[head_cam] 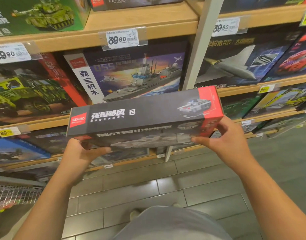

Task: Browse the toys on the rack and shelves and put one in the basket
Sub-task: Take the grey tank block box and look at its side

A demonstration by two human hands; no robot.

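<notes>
I hold a flat dark grey and red toy box (145,116) with a tank picture, tilted so its narrow top side faces me, in front of the wooden shelves (143,30). My left hand (82,153) grips its lower left corner. My right hand (228,141) grips its right red end. The wire basket (15,194) shows at the lower left, well below and left of the box.
The shelves are packed with building-block toy boxes: a warship box (134,75), a green truck box (27,90), a grey jet box (235,64). A white upright post (199,49) divides the shelf bays. Price tags line the shelf edges. Grey tiled floor (148,191) lies below.
</notes>
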